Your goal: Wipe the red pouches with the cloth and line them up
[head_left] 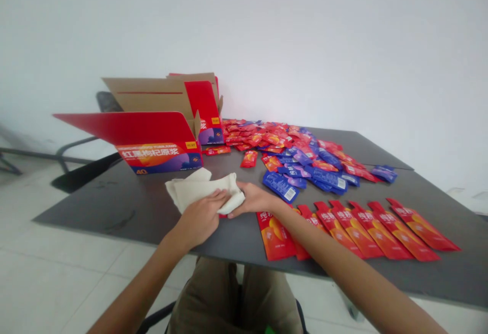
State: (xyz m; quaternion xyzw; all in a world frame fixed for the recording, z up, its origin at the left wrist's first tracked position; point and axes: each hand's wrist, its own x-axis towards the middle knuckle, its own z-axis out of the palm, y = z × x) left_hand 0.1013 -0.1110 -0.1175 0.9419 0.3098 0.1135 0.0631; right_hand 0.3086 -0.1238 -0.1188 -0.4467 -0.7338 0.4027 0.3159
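A folded white cloth (200,189) is bunched under my left hand (202,217), whose fingers are closed on it. My right hand (253,199) curls around the cloth's right end. Between the hands, a thin red edge (223,216) shows below the cloth; it looks like a pouch, mostly hidden. To the right, several red pouches with orange fruit print (375,230) lie side by side in a row, spouts pointing away from me. My right forearm crosses above the row's left end and partly covers it.
Two open red cartons, a near one (160,157) and a far one (211,129), stand at the left with flaps raised. A heap of red and purple pouches (280,143) spreads over the back of the dark table (125,196). A black chair (82,169) is behind the table's left side.
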